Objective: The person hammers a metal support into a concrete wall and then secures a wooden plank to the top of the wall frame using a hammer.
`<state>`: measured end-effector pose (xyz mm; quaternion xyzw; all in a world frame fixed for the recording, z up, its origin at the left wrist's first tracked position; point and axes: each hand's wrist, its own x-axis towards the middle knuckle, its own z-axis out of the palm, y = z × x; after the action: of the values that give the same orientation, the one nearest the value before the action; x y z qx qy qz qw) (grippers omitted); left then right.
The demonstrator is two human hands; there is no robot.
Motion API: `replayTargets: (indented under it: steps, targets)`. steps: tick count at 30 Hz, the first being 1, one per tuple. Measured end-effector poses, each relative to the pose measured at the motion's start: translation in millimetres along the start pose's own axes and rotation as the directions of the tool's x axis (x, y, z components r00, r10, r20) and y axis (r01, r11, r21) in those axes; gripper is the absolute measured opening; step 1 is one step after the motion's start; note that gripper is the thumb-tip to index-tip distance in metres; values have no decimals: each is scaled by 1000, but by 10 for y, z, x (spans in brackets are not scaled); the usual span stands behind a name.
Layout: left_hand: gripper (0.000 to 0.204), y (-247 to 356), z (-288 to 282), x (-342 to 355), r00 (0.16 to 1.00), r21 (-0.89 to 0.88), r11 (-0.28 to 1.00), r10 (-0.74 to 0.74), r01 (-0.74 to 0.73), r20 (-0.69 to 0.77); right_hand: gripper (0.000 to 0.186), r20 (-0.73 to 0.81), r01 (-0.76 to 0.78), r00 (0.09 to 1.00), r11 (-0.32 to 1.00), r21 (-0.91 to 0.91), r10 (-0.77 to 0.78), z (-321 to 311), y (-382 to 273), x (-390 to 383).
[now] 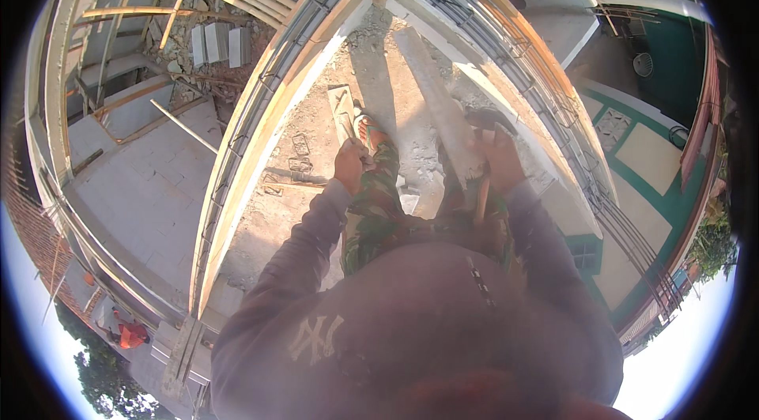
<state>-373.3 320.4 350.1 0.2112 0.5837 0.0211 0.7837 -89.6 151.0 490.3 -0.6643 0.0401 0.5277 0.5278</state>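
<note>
My left hand (350, 165) is closed at the near end of a flat, pale rectangular board (341, 108), which points away from me. Its exact kind does not show clearly. On the right, my right hand (502, 158) is bent beside the near end of a long, grey-white plank-like piece (435, 92); whether it grips that piece I cannot make out. A narrow brown strip (481, 197) shows just below the right hand. Beneath my hands are my legs in camouflage trousers (383, 179), with a sandalled foot (364, 129) next to the board.
Timber formwork with steel rebar cages runs along the left (265, 88) and the right (518, 45), meeting at the far corner. Bent wire stirrups (299, 155) lie on the dusty ground. Light blocks (217, 45) stand far left. A person in orange (133, 334) is at lower left.
</note>
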Motion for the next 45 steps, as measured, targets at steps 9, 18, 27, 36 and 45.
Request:
replayTargets:
  steps: [9, 18, 27, 36, 45]
  targets:
    - [28, 1484, 2639, -703, 910, 178, 965, 109, -193, 400, 49, -113, 329, 942, 937, 121, -316, -120, -1215, -398]
    - [33, 1957, 3670, -312, 913, 434, 874, 25, -217, 407, 45, -170, 328, 927, 942, -69, -335, -729, -1927, 29]
    - [26, 2066, 4264, 454, 908, 584, 739, 87, -335, 411, 43, -271, 139, 956, 987, 86, -111, -1019, -2251, 655]
    - [30, 2680, 4515, 1157, 883, 628, 707, -10, -326, 470, 33, -393, 40, 919, 981, 192, 39, -1054, -2635, 1604]
    - [40, 3158, 4364, 1619, 893, 681, 689, -108, -249, 436, 38, -276, -78, 950, 965, 249, 148, -850, -2928, 2273]
